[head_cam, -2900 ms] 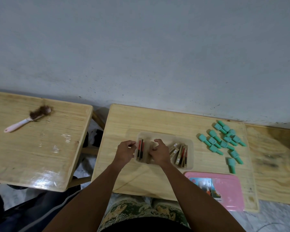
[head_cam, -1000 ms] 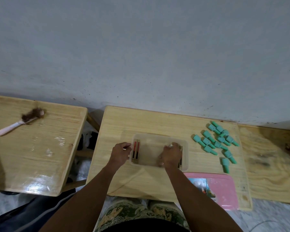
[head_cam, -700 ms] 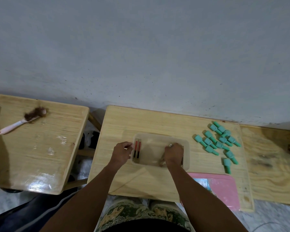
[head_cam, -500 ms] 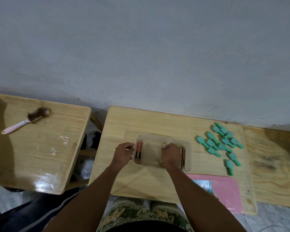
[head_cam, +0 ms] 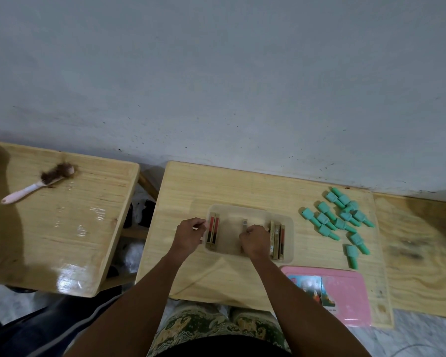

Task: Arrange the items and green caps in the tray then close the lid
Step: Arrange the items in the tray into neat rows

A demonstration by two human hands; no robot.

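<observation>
A translucent tray point(head_cam: 289, 222) sits in the middle of the small wooden table point(head_cam: 216, 191). Two slim gold-and-red items point(head_cam: 213, 233) lie along its left wall, and a few more point(head_cam: 277, 237) lie along its right wall. My right hand point(head_cam: 254, 240) is inside the tray, closed around one item point(head_cam: 244, 224) whose end sticks out past my fingers. My left hand point(head_cam: 189, 234) pinches the tray's left rim. Several green caps point(head_cam: 337, 220) lie loose on the table to the right. The pink lid point(head_cam: 345, 292) lies flat at the table's near right.
A second wooden table point(head_cam: 62, 228) stands to the left with a pink-handled brush point(head_cam: 39, 185) on it. A plywood board point(head_cam: 422, 253) lies to the right. A grey wall runs along the back. My patterned trousers point(head_cam: 211, 328) show below the table edge.
My right hand has shifted left from the group at the tray's right wall to the tray's middle, carrying one item. My left hand has stayed on the left rim.
</observation>
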